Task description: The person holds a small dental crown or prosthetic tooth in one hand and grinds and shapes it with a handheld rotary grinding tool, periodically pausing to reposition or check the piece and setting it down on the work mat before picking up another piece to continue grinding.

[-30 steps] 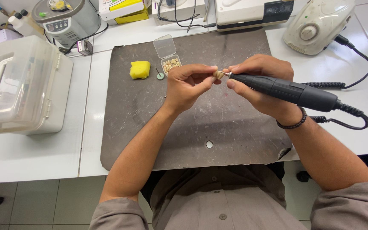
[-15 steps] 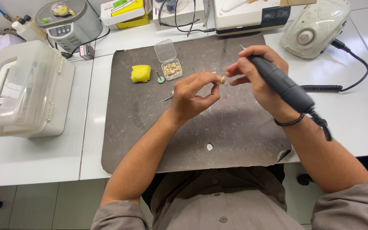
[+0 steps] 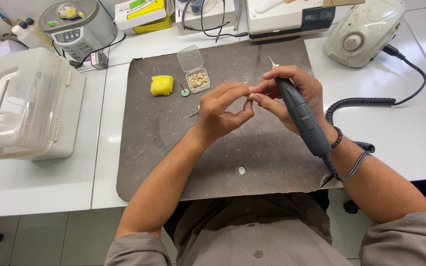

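A small clear box [image 3: 196, 79] lay open, holding pale beads. The left hand [image 3: 223, 111] pinched something tiny, too hidden to identify; the right hand [image 3: 292, 96] gripped a dark handpiece [image 3: 302, 118].

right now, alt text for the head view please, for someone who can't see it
Seen from above, a person's left hand and right hand meet fingertip to fingertip over a dark work mat, the right hand also gripping a black rotary handpiece. Behind them lie a small open clear box of pale pieces and a yellow sponge.
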